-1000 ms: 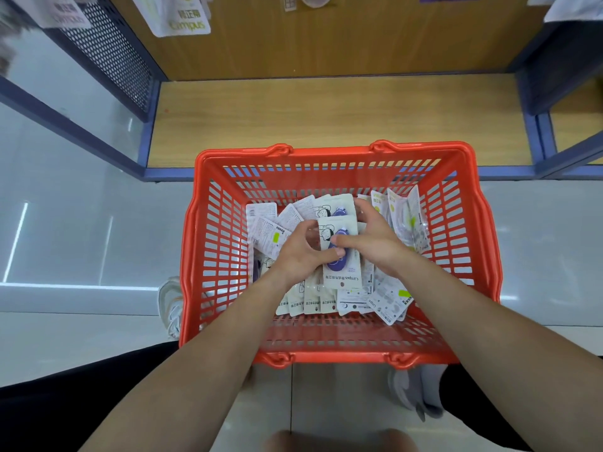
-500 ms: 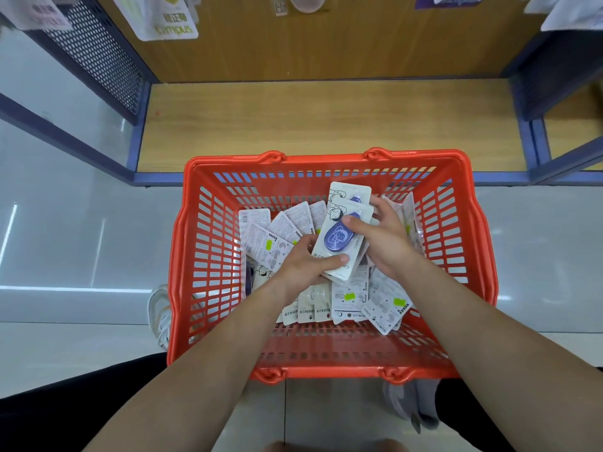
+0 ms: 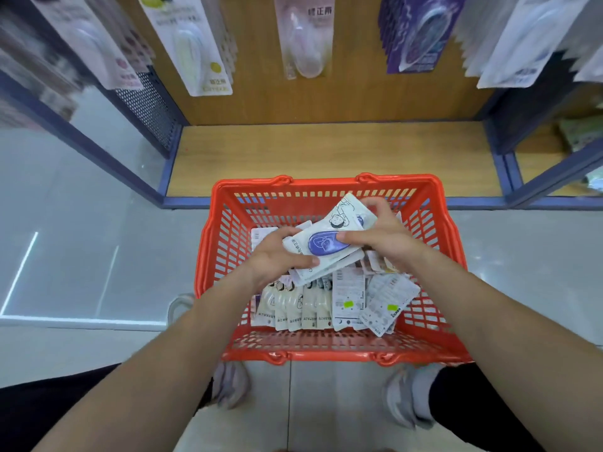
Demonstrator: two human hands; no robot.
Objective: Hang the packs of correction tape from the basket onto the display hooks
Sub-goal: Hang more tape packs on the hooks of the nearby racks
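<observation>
Head view: above the red slotted plastic basket [image 3: 326,183], the left hand [image 3: 277,256] and right hand [image 3: 385,238] both grip one tilted stack of white card packs [image 3: 328,243], the top pack showing a purple oval tape, thumbs on top. More white packs [image 3: 349,298] lie loose inside the basket. Beyond the basket, long packs [image 3: 306,37] hang against the wooden panel [image 3: 352,93].
</observation>
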